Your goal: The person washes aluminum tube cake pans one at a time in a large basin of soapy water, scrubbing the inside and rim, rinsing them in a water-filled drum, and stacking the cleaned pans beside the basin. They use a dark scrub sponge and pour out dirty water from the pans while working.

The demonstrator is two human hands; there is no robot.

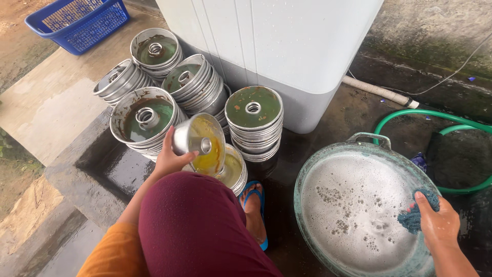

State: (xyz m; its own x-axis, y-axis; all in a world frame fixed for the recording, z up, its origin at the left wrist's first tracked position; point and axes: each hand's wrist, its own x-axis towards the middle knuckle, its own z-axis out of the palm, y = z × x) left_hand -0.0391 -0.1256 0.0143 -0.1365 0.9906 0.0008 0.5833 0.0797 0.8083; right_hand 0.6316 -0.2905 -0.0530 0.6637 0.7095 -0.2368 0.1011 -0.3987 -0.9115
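Note:
My left hand grips a round metal ring mould smeared with yellow residue, tilted on its side above another stack of moulds. My right hand holds a blue-green scrubbing cloth at the right rim of a wide metal basin filled with soapy foam. My knee in dark red cloth sits between the two hands.
Several stacks of dirty ring moulds stand on the wet concrete by a white appliance. A blue basket lies far left, a green hose far right. My foot in a blue sandal rests near the basin.

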